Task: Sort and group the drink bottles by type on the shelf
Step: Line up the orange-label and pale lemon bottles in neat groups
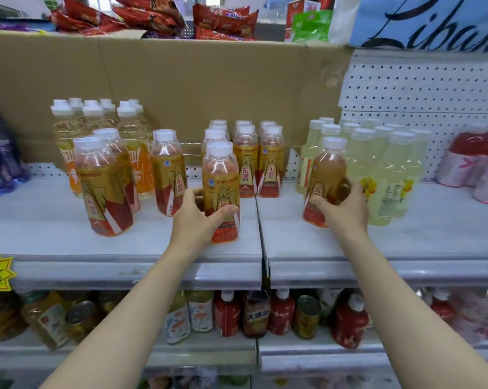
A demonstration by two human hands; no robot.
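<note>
The left hand curls round the lower half of a red-and-gold bottle standing near the front edge of the shelf, just left of the seam between the two shelf boards. The right hand grips another bottle of the same kind at its waist, on the right board; this one stands hard against the pale yellow bottles, the wrong group for it.

The risk, as I judge it, is in drawing that right-hand bottle out: it seems to touch its pale neighbours, so a sideways pull could topple one. Sliding either bottle across the seam could also catch its base and tip it.

Further left, three loose red-and-gold bottles stand apart. Behind the left hand, rows of matching bottles reach toward the back edge, the likely home for both. Orange-label bottles fill the far left.
</note>
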